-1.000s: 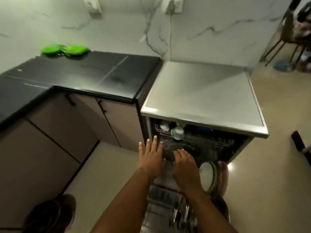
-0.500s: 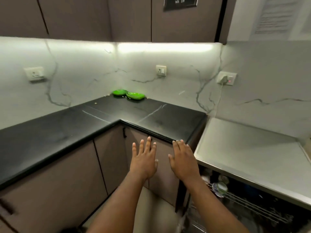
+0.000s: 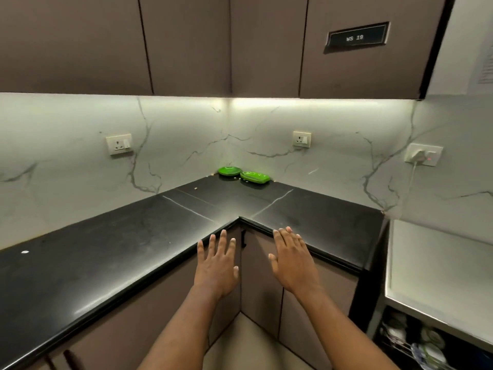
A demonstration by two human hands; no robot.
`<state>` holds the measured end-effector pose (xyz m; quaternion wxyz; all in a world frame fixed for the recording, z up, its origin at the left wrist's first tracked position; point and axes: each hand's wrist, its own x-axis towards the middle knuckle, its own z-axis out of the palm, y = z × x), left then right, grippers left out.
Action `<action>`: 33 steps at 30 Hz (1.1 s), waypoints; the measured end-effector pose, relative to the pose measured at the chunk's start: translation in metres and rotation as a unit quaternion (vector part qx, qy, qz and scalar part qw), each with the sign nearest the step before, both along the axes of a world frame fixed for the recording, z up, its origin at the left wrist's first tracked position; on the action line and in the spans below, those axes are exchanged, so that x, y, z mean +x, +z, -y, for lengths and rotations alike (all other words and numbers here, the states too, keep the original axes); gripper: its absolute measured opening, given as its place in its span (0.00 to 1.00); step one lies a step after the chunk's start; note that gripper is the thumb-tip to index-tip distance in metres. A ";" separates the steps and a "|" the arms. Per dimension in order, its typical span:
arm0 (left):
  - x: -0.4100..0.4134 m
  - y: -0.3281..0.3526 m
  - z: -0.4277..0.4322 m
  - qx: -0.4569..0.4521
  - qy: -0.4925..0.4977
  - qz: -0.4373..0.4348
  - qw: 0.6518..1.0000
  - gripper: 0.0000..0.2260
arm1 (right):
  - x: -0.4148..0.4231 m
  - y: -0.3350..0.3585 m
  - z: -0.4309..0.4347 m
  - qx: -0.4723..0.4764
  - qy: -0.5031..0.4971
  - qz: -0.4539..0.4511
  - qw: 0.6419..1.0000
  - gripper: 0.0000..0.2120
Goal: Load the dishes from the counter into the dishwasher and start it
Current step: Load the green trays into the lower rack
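The left hand [image 3: 217,265] and right hand [image 3: 293,263] have left the dishwasher [image 3: 416,340] and hover empty, fingers [image 3: 222,240] spread, at the black surface [image 3: 106,249] edge. 2 green dishes [image 3: 254,176] wait in its far corner, probably next to load.

Just one cam here, head-mounted and wide-angle, looking forward and a bit down, straight into the corner of the black counter [image 3: 106,257]. Wall cupboards [image 3: 186,44] fill the top, and the dishwasher [image 3: 437,273] sits at the bottom-right edge.

Kitchen: black L-shaped counter [image 3: 112,252], marble backsplash [image 3: 173,134], wall cabinets [image 3: 186,44], sockets, loaded dishwasher rack [image 3: 416,345].
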<state>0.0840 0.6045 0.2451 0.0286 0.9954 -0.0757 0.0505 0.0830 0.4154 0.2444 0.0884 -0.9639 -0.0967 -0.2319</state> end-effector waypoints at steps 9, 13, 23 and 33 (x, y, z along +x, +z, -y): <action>0.048 -0.017 -0.060 0.024 0.039 -0.023 0.999 0.32 | 0.079 -0.001 -0.056 0.009 0.028 -0.028 0.999 0.31; 0.090 -0.024 -0.077 0.036 0.060 -0.031 0.997 0.32 | 0.121 -0.013 -0.070 0.008 0.044 -0.044 0.998 0.31; 0.237 -0.036 -0.032 0.031 0.049 -0.047 0.997 0.32 | 0.270 -0.025 -0.036 -0.001 0.048 -0.071 0.996 0.31; 0.352 -0.050 -0.040 0.015 0.069 -0.066 0.995 0.32 | 0.392 -0.029 -0.036 -0.012 0.068 -0.077 0.995 0.31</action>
